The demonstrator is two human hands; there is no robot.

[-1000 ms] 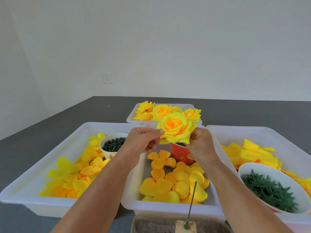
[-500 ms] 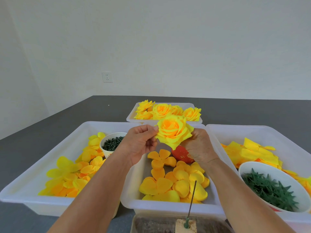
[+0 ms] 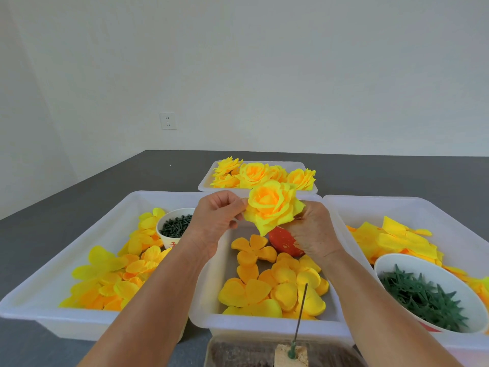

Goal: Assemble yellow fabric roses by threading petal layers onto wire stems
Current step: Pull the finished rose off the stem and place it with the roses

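above middle tray (image 3: pixel 201 317), both hands pinching rose (image 3: pixel 274 205)

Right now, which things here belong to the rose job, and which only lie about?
Job: rose, held by left hand and right hand; loose petals; wire stem; finished roses.
Lying about: wall socket.

Yellow fabric rose (image 3: pixel 274 205), full bloom w/ orange centre, held mid-frame, tilted toward camera, outer petals drooping lower-left. Loose petal layers (image 3: pixel 275 284), yellow-orange, piled flat in centre tray below it. Thin dark wire stem (image 3: pixel 300 313) stands near-upright at bottom centre, bare, foot stuck in tan block.
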